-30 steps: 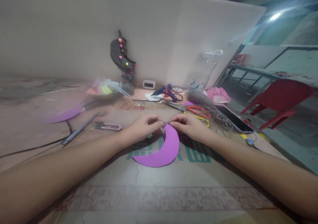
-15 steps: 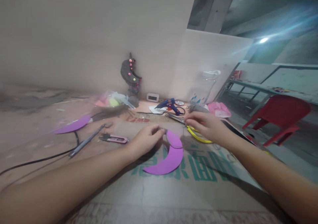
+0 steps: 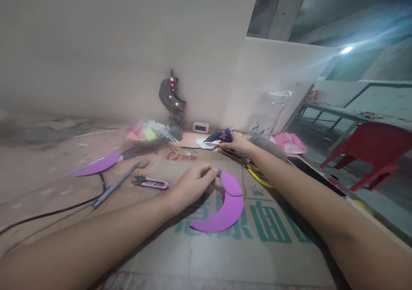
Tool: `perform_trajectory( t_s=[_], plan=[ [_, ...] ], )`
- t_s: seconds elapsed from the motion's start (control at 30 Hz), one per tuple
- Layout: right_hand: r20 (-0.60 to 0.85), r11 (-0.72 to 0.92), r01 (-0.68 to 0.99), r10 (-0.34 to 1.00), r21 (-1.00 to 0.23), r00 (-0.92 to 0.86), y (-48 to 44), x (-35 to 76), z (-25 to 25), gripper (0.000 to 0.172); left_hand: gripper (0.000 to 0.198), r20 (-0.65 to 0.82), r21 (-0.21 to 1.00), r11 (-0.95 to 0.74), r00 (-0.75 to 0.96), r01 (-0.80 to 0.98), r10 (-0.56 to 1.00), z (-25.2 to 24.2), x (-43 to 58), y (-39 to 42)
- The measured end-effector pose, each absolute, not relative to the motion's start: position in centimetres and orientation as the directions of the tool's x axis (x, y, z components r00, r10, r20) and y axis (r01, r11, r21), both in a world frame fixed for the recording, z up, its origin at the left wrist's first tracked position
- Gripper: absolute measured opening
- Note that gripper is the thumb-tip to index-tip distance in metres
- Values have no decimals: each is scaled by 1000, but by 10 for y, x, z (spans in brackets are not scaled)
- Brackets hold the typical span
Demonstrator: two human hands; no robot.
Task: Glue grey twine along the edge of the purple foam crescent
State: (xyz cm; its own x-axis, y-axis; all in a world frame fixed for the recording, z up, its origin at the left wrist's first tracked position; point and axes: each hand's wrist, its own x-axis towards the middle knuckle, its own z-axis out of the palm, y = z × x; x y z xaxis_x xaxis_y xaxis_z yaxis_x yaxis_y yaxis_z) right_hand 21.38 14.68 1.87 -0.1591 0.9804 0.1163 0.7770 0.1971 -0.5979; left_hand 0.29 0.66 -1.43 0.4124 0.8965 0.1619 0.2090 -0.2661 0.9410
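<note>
My left hand (image 3: 201,177) pinches the upper tip of a purple crescent-shaped piece (image 3: 230,208), which looks like felt or foam. A grey strip runs along the piece's upper part, and its lower point hangs just over the cardboard. Farther back, my right hand (image 3: 238,145) is closed around the handle of a blue hot glue gun (image 3: 221,135). The gun's nozzle rests over a small white pad (image 3: 206,143), and its lower part is hidden by my fingers. Yellow-handled scissors (image 3: 259,177) lie under my right forearm.
Pink thread snips (image 3: 154,182), a grey pen (image 3: 116,185) and another purple piece (image 3: 98,164) lie left. At the back are a bowl of pompoms (image 3: 144,133), a decorated grey crescent (image 3: 170,97), a small clock (image 3: 201,127) and a clear bottle (image 3: 268,114).
My right hand has left the scissors area, reached farther back and taken hold of the glue gun. My left hand still holds the purple crescent; the view has shifted slightly.
</note>
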Motion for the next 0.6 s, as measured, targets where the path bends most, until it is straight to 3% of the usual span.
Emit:
perform_trajectory(
  t_s=[0.27,0.53,0.6],
  plan=[
    [167,174,783,982,-598,-91,125,219,50,22,36,134,946,-246,437,210,889,-15,3,7],
    [167,226,658,974,-718,-152,70,239,66,25,36,143,934,-263,420,243,896,-17,2,8],
    [215,287,678,958,-677,-191,66,237,64,26,36,160,927,-282,421,247,893,-16,2,7]
  ],
)
